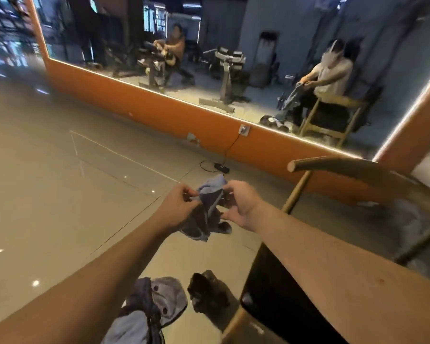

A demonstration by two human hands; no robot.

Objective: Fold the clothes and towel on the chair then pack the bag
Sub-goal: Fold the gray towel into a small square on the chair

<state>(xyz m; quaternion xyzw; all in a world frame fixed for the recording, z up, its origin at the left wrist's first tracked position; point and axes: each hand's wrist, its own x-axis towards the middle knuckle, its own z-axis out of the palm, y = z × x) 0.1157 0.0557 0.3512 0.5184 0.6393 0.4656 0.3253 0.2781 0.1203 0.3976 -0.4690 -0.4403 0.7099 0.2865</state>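
Garment pinched by left hand and right hand; chair beside, clothes underneath.

Arms outstretched, left hand and right hand both pinching.

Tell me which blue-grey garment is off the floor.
The crumpled garment gripped by the left hand and right hand; the other garment lies on the floor below them.

One wide-angle camera, worn on the seated person's head, looks forward and down — left hand and right hand close beneath it — toward the orange-framed mirror, a stretch of tiled floor away; the wearer's reflection shows at the mirror's right end.
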